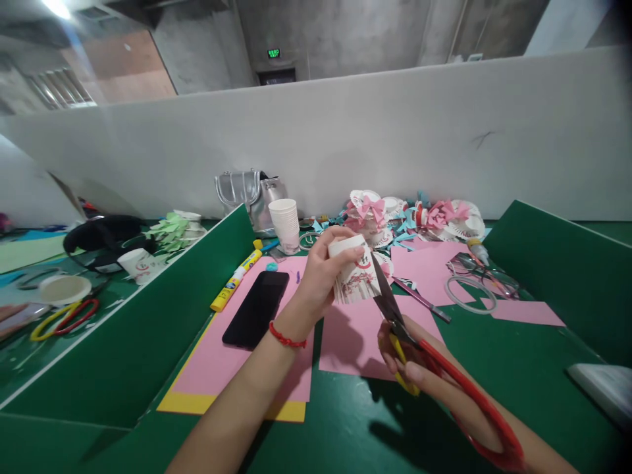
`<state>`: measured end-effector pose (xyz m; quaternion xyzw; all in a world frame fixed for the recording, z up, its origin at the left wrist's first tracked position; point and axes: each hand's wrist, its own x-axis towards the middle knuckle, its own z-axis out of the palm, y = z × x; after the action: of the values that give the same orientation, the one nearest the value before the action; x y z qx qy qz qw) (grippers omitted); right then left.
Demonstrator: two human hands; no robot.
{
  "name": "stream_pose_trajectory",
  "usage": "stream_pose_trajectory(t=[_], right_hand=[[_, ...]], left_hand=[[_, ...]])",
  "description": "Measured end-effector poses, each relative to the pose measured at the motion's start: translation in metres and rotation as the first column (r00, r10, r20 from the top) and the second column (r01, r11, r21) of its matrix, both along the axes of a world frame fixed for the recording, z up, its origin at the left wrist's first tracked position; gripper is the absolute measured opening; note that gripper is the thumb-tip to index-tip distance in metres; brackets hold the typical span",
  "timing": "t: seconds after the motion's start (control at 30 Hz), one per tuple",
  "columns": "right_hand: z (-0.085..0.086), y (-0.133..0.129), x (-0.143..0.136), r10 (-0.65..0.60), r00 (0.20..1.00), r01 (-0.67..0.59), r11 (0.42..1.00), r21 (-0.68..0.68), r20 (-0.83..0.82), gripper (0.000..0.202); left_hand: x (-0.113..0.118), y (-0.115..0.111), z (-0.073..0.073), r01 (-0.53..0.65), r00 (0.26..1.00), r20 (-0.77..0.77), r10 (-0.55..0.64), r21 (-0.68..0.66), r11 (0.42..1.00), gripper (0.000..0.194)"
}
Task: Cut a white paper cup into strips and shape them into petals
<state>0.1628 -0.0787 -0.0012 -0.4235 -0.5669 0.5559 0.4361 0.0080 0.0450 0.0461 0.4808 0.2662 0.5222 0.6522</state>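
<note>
My left hand is closed round a printed paper cup, its open end cut into narrow strips and pointing down. In my right hand are scissors with red and yellow handles. Their dark blades are at the right side of the cup, pointing up and away from me; whether they touch the paper I cannot tell for sure. Pink paper sheets lie on the green table below both hands.
Left of my arm, a black phone lies on pink paper beside a yellow glue stick. Stacked paper cups and a silver bag stand behind. Cut-cup crafts, a pencil and glasses lie rightward. Green dividers flank the table.
</note>
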Motion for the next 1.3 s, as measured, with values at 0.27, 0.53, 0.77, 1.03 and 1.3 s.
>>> stream_pose_trajectory(t=[0.27,0.53,0.77,1.03,1.3], right_hand=[[-0.038,-0.006,0.01,0.009,0.98,-0.023,0.997,-0.067,-0.198,0.03],[-0.042,-0.003,0.011,0.015,0.976,-0.02,1.0,-0.018,-0.219,0.027],[-0.034,-0.002,0.007,0.003,0.974,0.0,1.0,0.016,-0.228,0.027],[-0.031,0.0,0.004,-0.031,0.969,0.026,0.999,-0.021,-0.244,0.027],[-0.033,-0.001,0.005,-0.006,0.988,0.003,1.0,-0.017,-0.152,0.027]], left_hand=[[-0.005,0.001,0.003,0.04,0.998,-0.054,-0.041,-0.017,0.999,0.037],[-0.003,0.002,0.005,0.04,0.998,-0.045,-0.041,-0.028,0.999,0.038],[0.001,-0.001,0.001,0.053,0.992,-0.119,-0.047,0.049,0.997,0.037],[0.005,-0.001,0.0,0.082,0.991,-0.103,-0.081,0.001,0.997,0.03],[0.006,0.0,-0.004,0.089,0.992,-0.093,-0.087,0.016,0.996,0.024]])
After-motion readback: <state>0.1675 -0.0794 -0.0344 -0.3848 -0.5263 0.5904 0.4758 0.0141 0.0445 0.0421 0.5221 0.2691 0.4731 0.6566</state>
